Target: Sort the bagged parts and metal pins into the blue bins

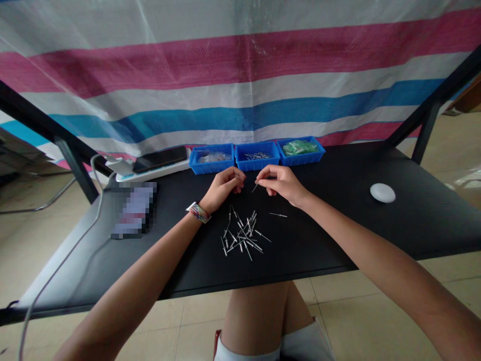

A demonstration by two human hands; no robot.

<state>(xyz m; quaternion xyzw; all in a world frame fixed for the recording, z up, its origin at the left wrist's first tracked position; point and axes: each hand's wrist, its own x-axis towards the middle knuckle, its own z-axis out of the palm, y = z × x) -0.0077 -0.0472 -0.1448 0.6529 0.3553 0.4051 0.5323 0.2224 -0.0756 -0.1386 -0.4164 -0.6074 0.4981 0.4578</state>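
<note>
My right hand (280, 183) pinches a thin metal pop rivet (255, 188) between thumb and forefinger, its pin slanting down to the left. Facing it, my left hand (226, 186) is closed with the fingers curled in; whatever is inside them is hidden. Below both hands a loose pile of silver pop rivets (244, 235) is spread on the black table (315, 245). One single rivet (278, 215) lies apart, to the right of the pile. Just behind my hands stands a blue tray (277, 159) with several more rivets (258, 156) in it.
Beside it are a blue tray (193, 163) of clear plastic bits and another (320, 153) holding green packets. On the left lie a power strip (154, 172), a black phone (161, 159), a blurred-out device (135, 210) and a white cable (75, 245). A white mouse-like object (383, 193) sits right.
</note>
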